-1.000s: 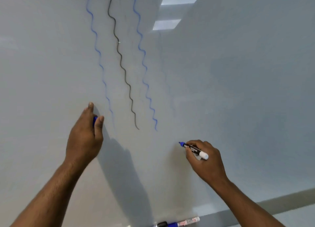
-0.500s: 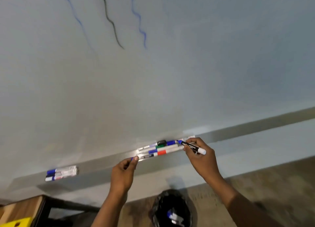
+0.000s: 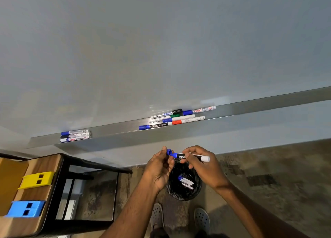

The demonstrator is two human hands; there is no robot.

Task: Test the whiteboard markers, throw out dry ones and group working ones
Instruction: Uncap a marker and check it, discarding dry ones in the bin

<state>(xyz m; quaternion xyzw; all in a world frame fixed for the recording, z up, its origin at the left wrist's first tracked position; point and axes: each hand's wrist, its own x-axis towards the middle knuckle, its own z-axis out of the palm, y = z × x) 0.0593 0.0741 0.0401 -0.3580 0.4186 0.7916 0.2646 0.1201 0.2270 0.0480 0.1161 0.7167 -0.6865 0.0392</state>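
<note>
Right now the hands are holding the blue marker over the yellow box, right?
Not quite. The head view shows the hands, left and right, holding the blue marker over the black bin, not the yellow box.

Left arm: bare forearm rising from the bottom centre, angled up and to the right. Left hand (image 3: pixel 160 168): back of the hand toward the camera, fingers curled, thumb and fingertips pinching the blue cap end of a marker (image 3: pixel 188 156). Right arm: bare forearm entering from the lower right, angled up and to the left. Right hand (image 3: pixel 204 165): fingers curled over the marker's barrel, grip closed round its middle, white tail end sticking out past the knuckles to the right. Both hands: close together, level, joined by the marker held roughly horizontal between them. Feet: two grey perforated shoes (image 3: pixel 202 220) visible below the arms.
</note>
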